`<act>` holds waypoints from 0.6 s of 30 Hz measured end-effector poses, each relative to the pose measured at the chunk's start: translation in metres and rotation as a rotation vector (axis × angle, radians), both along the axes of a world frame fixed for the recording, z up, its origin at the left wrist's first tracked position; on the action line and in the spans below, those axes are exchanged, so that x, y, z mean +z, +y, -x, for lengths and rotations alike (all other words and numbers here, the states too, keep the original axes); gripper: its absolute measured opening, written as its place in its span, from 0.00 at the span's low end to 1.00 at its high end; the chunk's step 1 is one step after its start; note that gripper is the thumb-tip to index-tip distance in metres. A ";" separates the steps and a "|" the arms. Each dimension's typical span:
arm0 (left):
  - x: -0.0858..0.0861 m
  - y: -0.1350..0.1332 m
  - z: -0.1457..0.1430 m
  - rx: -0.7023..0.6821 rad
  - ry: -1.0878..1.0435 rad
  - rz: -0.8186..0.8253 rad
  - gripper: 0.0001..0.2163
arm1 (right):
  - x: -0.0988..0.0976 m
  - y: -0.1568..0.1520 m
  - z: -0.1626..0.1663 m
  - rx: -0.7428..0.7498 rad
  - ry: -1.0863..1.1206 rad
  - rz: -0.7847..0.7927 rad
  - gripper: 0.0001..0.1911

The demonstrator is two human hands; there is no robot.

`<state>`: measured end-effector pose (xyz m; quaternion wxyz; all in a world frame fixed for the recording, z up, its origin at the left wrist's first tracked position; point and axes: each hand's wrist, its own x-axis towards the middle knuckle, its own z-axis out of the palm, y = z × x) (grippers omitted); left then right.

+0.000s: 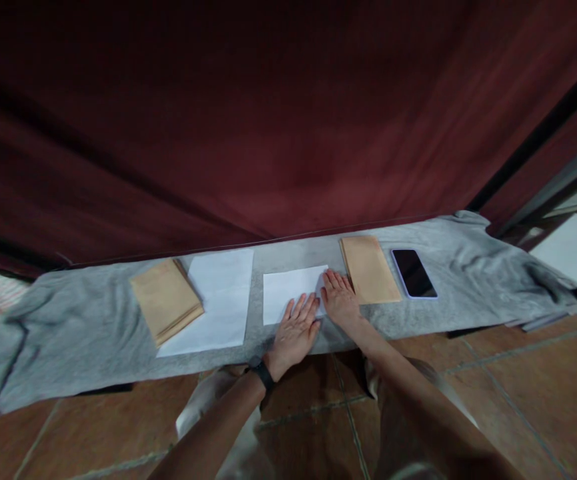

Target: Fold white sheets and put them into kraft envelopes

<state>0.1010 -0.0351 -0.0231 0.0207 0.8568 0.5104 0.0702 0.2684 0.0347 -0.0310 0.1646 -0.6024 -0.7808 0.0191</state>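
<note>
A small white sheet of paper (284, 287), apparently folded, lies flat on the grey cloth in front of me. My left hand (296, 332) rests palm down on its lower edge, fingers stretched out. On the sheet's right end lies my right hand (339, 299), also flat with fingers extended. Just right of that hand is a stack of brown envelopes (372, 270), close to its fingers. Neither hand grips anything. The paper beneath both palms is hidden.
Left of the folded sheet lie larger white paper (226, 300) and another stack of brown envelopes (166, 300) overlapping it. A phone (414, 273) lies at the right. The grey cloth (93, 327) covers a narrow surface against a dark red curtain (278, 133), above a tiled floor (313, 393).
</note>
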 end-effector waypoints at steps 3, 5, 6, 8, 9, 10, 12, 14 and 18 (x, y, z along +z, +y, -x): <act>0.002 -0.012 0.002 -0.036 -0.004 -0.008 0.25 | 0.004 0.002 0.004 0.168 0.044 0.032 0.27; 0.002 -0.020 0.002 -0.046 -0.011 -0.018 0.25 | 0.004 0.001 0.009 0.299 0.071 0.063 0.26; 0.003 -0.023 0.001 -0.047 -0.015 -0.021 0.25 | 0.003 0.000 0.012 0.350 0.077 0.078 0.26; 0.003 -0.029 0.001 -0.045 -0.022 -0.019 0.24 | 0.001 -0.001 0.018 0.416 0.076 0.102 0.26; 0.003 -0.032 0.002 -0.044 -0.026 -0.017 0.24 | 0.000 -0.002 0.020 0.431 0.070 0.109 0.26; 0.003 -0.034 0.003 -0.043 -0.029 -0.017 0.24 | 0.000 -0.002 0.021 0.434 0.062 0.114 0.26; 0.003 -0.038 0.006 -0.041 -0.036 -0.025 0.24 | -0.001 -0.002 0.022 0.417 0.046 0.118 0.25; 0.004 -0.040 0.011 -0.022 -0.040 -0.044 0.25 | -0.001 0.000 0.022 0.388 0.026 0.121 0.26; 0.004 -0.031 0.019 0.060 -0.033 -0.068 0.27 | -0.003 0.003 0.022 0.340 -0.011 0.108 0.26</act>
